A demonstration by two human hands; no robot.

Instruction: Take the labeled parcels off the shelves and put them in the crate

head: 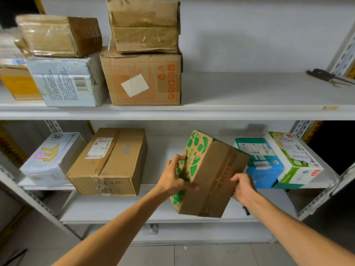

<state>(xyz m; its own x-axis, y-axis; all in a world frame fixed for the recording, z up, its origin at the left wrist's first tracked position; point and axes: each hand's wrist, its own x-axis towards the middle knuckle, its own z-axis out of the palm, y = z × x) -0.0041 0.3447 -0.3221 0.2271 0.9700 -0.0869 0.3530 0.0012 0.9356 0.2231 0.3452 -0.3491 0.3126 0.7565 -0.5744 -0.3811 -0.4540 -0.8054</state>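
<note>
A brown cardboard parcel with green leaf print (209,175) is tilted above the front of the lower shelf (115,210). My left hand (176,177) grips its green-printed left side, and my right hand (243,187) holds its lower right edge. No label shows on the faces turned toward me. On the lower shelf sit a large brown box with a white shipping label (107,162), a white printed parcel (51,154), and a blue box (261,160) beside a white-green box (295,158), both labelled. The crate is out of view.
The upper shelf (249,110) carries stacked boxes at the left: a brown box with a white sticker (142,79), a taped box on it (144,25), a silver barcode parcel (67,81). Dark scissors (326,75) lie far right. A black marker (245,210) lies on the lower shelf.
</note>
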